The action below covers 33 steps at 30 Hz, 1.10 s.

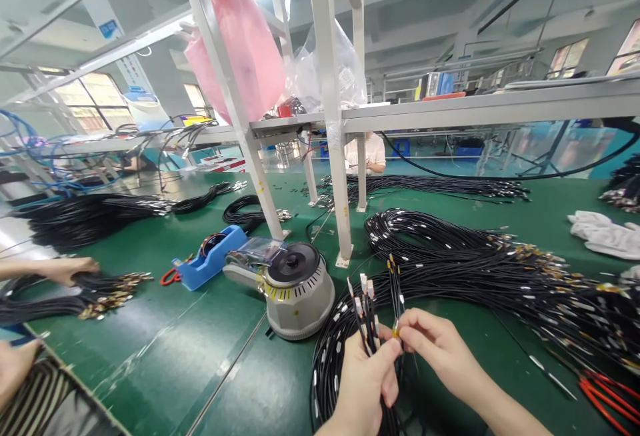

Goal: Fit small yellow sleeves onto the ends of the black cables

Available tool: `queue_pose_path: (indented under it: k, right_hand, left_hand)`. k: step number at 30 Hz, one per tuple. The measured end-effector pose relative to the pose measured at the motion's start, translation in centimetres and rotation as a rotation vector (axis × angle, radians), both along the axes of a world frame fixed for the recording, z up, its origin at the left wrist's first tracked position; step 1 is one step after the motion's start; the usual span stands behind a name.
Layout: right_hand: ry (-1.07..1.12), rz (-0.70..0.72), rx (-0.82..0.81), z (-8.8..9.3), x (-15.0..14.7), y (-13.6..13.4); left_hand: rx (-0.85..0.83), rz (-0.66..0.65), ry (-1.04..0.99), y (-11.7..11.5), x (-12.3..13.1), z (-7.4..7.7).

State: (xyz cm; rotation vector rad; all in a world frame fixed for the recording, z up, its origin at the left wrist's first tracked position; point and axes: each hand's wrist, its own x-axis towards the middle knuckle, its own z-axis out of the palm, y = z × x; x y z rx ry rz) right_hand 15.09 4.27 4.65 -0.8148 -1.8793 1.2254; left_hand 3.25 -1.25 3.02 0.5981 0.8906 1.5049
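**Bench record: black wire ends held in both hands**

The green bench mat (165, 356) is smooth, with seams of light tape. White square-section frame posts (334, 156) stand on it. A pink plastic bag (245, 49) hangs from the frame. A blue sign (109, 28) is fixed on a rail at upper left, and its writing is too small to read.

A large heap of black wires (500, 276) with pale tags and brass-coloured terminals lies in loops on the mat to the right. A round grey tape dispenser (295, 293) sits left of the heap, just beside a blue plastic tape holder (210, 259). White gloves (605, 233) lie at the far right. A co-worker's hand (67, 269) rests on another black bundle at the far left.

The left hand (365, 386) is closed around a wire bundle (367, 313), held upright at lower centre above the heap's edge, white-tipped ends up. The right hand (435, 349) pinches 2 loose wires (395, 289) between thumb and forefinger, with the other fingers curled.
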Motion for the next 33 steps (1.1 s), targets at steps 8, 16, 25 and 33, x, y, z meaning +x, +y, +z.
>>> queue_pose_path:
  k: [8,16,25,33]
  right_hand:
    - [0.220,0.060,-0.259,-0.1,-0.4,-0.3]
    - [0.269,0.184,-0.257,0.6,-0.1,-0.2]
    - [0.184,-0.079,-0.097,0.2,-0.6,-1.2]
    - [0.378,0.273,-0.425,0.2,-0.5,-0.7]
  left_hand:
    - [0.026,-0.129,-0.101,0.3,-0.5,-0.4]
    - [0.065,-0.262,-0.137,0.4,-0.4,-0.7]
    - [-0.028,-0.024,0.042,0.3,0.3,0.0]
    - [0.086,-0.332,-0.152,0.1,-0.5,-0.3]
